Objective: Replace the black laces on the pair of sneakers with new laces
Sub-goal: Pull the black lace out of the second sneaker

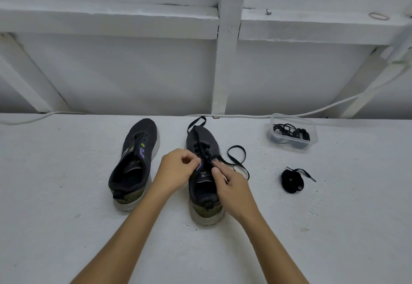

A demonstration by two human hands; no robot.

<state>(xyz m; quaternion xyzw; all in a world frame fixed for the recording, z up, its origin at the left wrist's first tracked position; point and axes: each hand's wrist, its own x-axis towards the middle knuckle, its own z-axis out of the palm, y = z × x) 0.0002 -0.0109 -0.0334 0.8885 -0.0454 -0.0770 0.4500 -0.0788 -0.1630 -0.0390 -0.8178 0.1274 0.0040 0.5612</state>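
Together, both hands pinch the right sneaker's black lace.

My two shoes are dark grey with olive heels, whitish soles and purple and yellow-green marks. The lace in the right one is black, like the bundle. The table is white, the tub clear.

sneakers: matt dark cloth | container: clear glossy plastic | table: rough white paint
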